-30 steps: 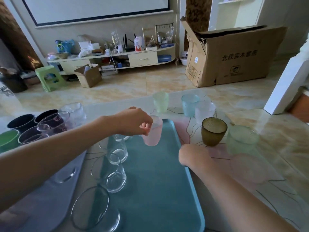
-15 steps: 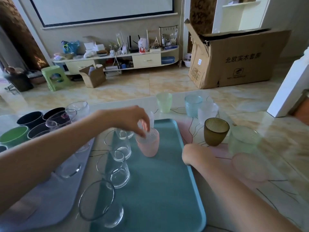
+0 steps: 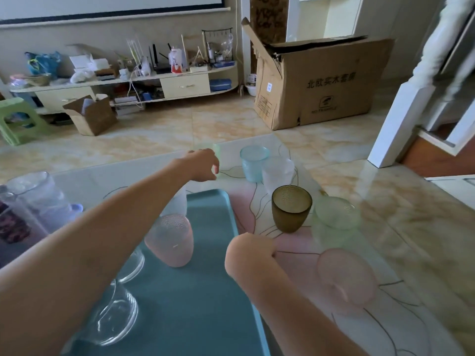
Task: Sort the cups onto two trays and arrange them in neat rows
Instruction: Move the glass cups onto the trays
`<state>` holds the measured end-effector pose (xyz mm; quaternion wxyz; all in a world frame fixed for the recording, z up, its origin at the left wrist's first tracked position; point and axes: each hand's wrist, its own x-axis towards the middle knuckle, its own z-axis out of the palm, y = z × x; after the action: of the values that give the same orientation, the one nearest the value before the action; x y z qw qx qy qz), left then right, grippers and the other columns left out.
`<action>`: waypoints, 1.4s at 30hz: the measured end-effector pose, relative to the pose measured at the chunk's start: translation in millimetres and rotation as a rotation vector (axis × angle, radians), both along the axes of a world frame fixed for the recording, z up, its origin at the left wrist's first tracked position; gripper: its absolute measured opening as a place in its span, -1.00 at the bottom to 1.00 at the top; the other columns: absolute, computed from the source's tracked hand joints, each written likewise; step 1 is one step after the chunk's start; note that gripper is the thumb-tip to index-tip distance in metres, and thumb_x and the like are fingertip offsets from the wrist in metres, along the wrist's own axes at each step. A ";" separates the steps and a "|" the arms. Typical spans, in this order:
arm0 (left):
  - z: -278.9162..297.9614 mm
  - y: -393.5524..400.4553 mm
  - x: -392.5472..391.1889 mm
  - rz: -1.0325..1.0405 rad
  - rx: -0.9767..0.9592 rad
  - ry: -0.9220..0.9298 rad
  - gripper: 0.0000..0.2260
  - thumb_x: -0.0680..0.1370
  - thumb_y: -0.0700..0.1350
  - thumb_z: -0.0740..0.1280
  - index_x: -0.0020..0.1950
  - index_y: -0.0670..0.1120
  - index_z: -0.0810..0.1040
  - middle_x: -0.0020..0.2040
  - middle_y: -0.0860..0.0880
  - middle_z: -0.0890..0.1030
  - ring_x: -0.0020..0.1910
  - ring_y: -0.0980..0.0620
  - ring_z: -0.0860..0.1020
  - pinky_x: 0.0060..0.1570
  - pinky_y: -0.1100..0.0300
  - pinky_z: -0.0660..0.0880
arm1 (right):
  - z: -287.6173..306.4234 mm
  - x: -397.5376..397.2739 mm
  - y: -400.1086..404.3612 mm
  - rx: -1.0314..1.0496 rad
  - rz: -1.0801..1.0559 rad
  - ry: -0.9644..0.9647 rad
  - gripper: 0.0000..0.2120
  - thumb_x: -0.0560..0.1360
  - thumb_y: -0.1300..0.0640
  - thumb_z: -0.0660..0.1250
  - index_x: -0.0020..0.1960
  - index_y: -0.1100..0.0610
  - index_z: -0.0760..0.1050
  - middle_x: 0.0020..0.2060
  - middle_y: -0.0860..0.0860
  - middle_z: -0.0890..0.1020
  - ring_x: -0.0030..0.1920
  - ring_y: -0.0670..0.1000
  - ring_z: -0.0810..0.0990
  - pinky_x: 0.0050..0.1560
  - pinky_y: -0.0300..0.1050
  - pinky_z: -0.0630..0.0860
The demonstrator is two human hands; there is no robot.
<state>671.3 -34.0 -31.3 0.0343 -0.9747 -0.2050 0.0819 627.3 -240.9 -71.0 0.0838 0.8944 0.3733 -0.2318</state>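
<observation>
My left hand [image 3: 203, 164] is stretched out over the teal tray [image 3: 205, 309] to the pale green cup [image 3: 217, 151] at the table's far edge. Its fingers curl beside the cup, which it mostly hides. A frosted pink cup [image 3: 171, 242] stands on the tray next to two clear glasses [image 3: 129, 264] [image 3: 113, 322] partly hidden by my forearm. My right hand [image 3: 248, 253] rests as a fist at the tray's right rim. To the right stand a blue cup [image 3: 253, 163], a white frosted cup [image 3: 277, 174], an amber cup [image 3: 291, 208], a light green cup [image 3: 334, 222] and another pink cup [image 3: 344, 277].
More clear glasses [image 3: 33, 194] are grouped at the left of the glass table. Beyond the table's far edge is tiled floor with a large cardboard box [image 3: 321, 83], a small box [image 3: 90, 116] and a green stool [image 3: 18, 119].
My left hand has set the pink cup down on the teal tray, let go of it and moved away to the green cup. My right fist has stayed by the tray.
</observation>
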 end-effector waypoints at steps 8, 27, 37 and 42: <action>1.4 3.9 -4.0 0.093 -0.037 -0.348 -0.71 0.52 -0.37 0.20 -0.20 -0.06 0.62 0.01 -0.05 0.61 -0.08 -0.14 0.57 -0.05 0.00 0.54 | -0.4 7.2 -2.1 0.007 0.021 0.080 -0.63 0.52 0.26 0.12 0.32 0.18 0.40 0.27 0.09 0.47 0.23 0.14 0.48 0.02 -0.06 0.40; 78.1 -145.9 -205.6 -0.261 -0.287 -0.032 -0.87 0.46 -0.14 0.37 -0.19 0.06 0.68 -0.24 0.18 0.61 -0.18 0.22 0.55 0.01 0.08 0.51 | 29.0 -46.7 -72.5 -0.046 0.053 0.061 -0.73 0.45 0.37 0.18 0.14 0.31 0.45 -0.34 0.11 0.42 -0.21 0.16 0.58 -0.13 -0.01 0.52; 27.4 -148.3 -235.2 -0.235 -0.170 0.141 -0.81 0.47 -0.18 0.31 -0.10 0.07 0.67 -0.07 0.15 0.66 -0.08 0.13 0.58 -0.09 0.19 0.50 | 31.0 -52.6 -74.6 -0.020 -0.006 0.078 -0.65 0.47 0.35 0.20 0.24 0.31 0.44 0.10 0.20 0.58 -0.05 0.18 0.58 -0.09 -0.02 0.47; 33.1 -146.3 -237.1 -0.286 -0.314 0.206 -0.81 0.41 -0.13 0.30 -0.17 0.10 0.67 -0.15 0.15 0.67 -0.15 0.16 0.57 -0.02 0.12 0.53 | 32.4 -51.0 -73.2 -0.046 0.016 0.071 -0.66 0.50 0.33 0.18 0.26 0.31 0.42 0.02 0.20 0.57 -0.05 0.18 0.56 -0.05 0.00 0.48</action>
<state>434.2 -180.3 1.7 -0.0857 -0.9737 -0.0451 0.2061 576.3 -314.1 -38.7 0.0930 0.8805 0.3776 -0.2711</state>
